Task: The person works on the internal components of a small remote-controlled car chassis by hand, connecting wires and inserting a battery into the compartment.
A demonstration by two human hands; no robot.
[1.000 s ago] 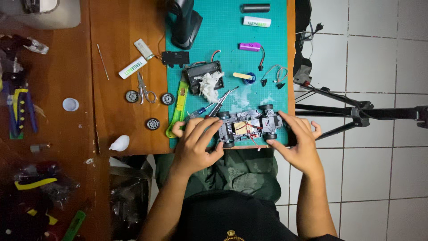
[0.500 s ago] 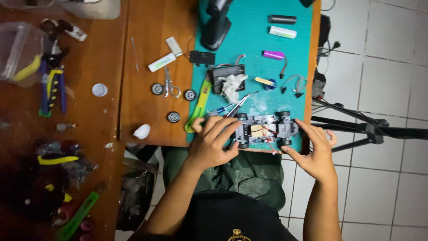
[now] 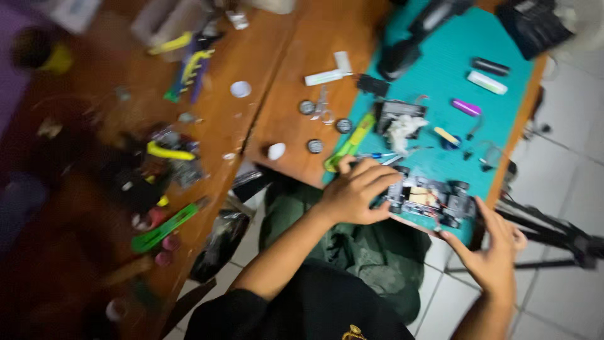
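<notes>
Swinging left, the view now takes in more of the cluttered wooden bench (image 3: pixel 94 157). The left hand (image 3: pixel 355 189) still lies curled over the toy car frame (image 3: pixel 431 200) at the green mat's (image 3: pixel 440 75) near edge, while the right hand (image 3: pixel 494 252) has come off, fingers spread beside it.

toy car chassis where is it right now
In the head view, the toy car chassis sits at the near edge of the teal mat, between left hand and right hand.
</notes>
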